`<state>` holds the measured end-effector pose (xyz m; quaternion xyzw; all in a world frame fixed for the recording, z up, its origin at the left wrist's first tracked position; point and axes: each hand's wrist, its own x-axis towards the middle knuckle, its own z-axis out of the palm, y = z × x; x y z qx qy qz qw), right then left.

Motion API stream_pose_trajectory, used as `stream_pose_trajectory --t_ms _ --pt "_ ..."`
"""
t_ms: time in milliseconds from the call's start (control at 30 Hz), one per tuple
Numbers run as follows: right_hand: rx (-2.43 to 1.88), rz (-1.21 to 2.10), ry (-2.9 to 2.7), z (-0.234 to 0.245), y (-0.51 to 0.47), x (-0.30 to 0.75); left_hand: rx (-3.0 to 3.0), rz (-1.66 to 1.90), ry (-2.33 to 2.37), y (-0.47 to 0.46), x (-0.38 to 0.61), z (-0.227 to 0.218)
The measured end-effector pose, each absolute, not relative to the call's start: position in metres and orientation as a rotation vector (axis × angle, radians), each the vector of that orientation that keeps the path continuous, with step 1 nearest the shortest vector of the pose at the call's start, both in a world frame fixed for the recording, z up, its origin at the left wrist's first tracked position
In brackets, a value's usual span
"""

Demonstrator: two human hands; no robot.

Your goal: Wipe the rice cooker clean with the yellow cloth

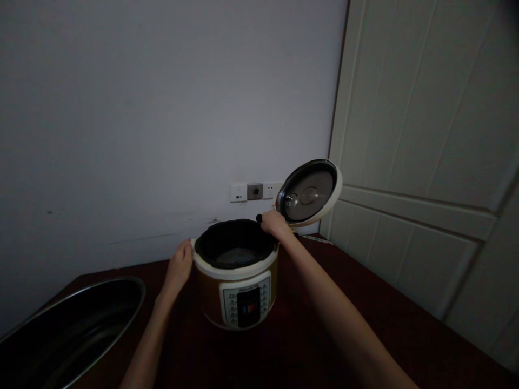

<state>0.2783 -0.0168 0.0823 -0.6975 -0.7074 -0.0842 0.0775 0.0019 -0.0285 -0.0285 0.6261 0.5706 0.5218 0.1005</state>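
Left hand (180, 265) and right hand (273, 222) both clamp the cooker (237, 281) rim, fingers curled on it, lid (310, 192) flipped up, panel (247, 302) text unreadable.

a steel basin (73, 324) sits left on the dark table (324, 335), wall sockets (254, 191) behind, white door (425, 162) right.

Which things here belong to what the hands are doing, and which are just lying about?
In hand: cooker, open lid, inner pot, left hand and right hand at its rim.
Lying about: metal basin, wall sockets.
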Motion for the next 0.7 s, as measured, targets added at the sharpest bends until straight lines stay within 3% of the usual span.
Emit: stream_pose_trajectory --t_ms 400,600,700 --pt "-1.885 -0.209 -2.093 0.082 -0.085 0.313 1.858 1.55 1.685 -0.025 0.0 -0.033" --pt "-1.247 -0.133 -2.17 0.079 -0.128 0.347 1.897 1.524 1.665 -0.028 0.001 -0.03" --pt "-1.172 -0.156 -2.217 0.067 -0.127 0.353 1.925 1.516 1.669 -0.028 0.001 -0.03"
